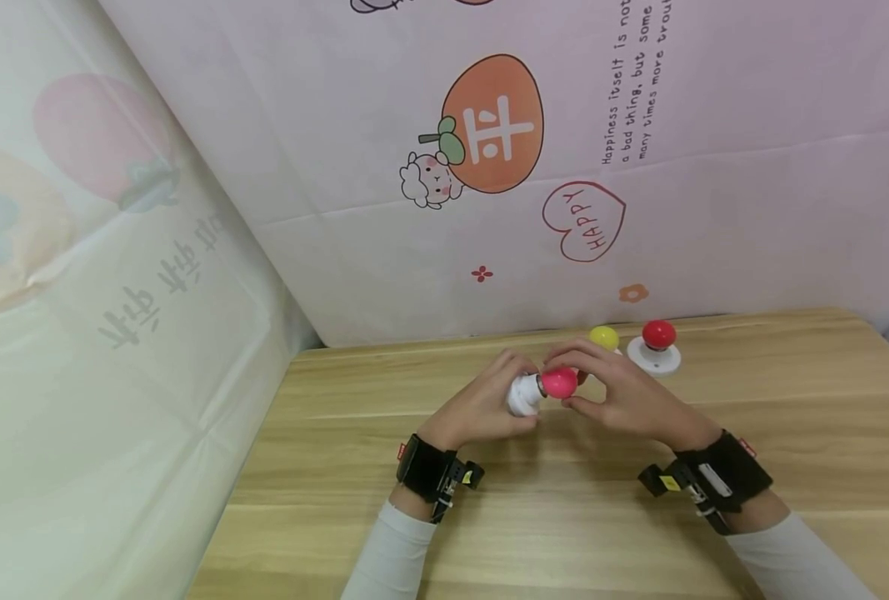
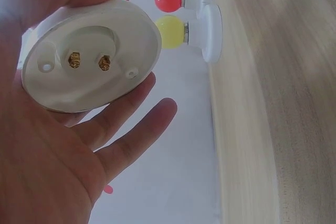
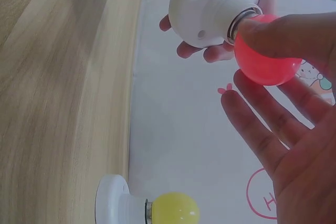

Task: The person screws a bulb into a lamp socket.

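My left hand (image 1: 486, 402) grips a white lamp holder (image 1: 523, 395) tipped on its side above the table. Its round base (image 2: 123, 85) faces the left wrist camera, showing two brass screws and two small holes. A pinkish-red light bulb (image 1: 560, 383) sits at the holder's mouth, with a strip of its metal cap showing in the right wrist view. With thumb and fingers my right hand (image 1: 624, 392) pinches this bulb from the right. In the right wrist view the thumb (image 3: 283, 34) lies across the bulb, while the other fingers spread below it.
Behind my right hand, a yellow bulb (image 1: 604, 337) and a red bulb (image 1: 659, 334) stand upright in white holders near the back edge of the wooden table (image 1: 549, 517). A printed cloth (image 1: 384, 275) hangs behind the table, and another (image 1: 212, 400) along its left side.
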{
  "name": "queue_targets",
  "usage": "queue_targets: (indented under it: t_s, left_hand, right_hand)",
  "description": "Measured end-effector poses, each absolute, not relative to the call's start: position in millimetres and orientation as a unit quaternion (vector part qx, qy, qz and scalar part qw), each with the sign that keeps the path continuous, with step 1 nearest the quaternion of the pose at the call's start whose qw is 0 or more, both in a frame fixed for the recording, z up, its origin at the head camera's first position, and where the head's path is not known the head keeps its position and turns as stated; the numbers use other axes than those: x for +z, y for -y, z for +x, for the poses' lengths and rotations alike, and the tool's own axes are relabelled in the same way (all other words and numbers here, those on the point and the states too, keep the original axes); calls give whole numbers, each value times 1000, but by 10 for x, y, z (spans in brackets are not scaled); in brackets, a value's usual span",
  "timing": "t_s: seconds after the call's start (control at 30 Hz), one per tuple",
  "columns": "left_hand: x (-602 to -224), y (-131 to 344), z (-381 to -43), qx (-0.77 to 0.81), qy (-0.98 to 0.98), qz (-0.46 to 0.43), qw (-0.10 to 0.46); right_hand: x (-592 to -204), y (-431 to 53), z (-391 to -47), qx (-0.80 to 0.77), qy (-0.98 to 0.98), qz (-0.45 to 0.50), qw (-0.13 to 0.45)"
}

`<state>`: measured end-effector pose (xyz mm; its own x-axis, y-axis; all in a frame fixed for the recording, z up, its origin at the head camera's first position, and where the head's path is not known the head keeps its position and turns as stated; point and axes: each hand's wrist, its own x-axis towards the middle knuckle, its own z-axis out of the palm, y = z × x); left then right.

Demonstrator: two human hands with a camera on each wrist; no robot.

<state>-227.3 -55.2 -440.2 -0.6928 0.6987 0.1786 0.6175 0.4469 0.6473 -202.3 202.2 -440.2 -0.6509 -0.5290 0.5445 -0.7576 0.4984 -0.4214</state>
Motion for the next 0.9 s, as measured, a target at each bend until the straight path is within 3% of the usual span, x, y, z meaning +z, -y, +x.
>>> queue_targets:
  t_s: [0.9]
  left_hand:
    - [-4383, 562, -2262, 349, -851, 389, 56]
  right_hand:
    - [-4417, -2018, -2030, 357, 842, 371, 160]
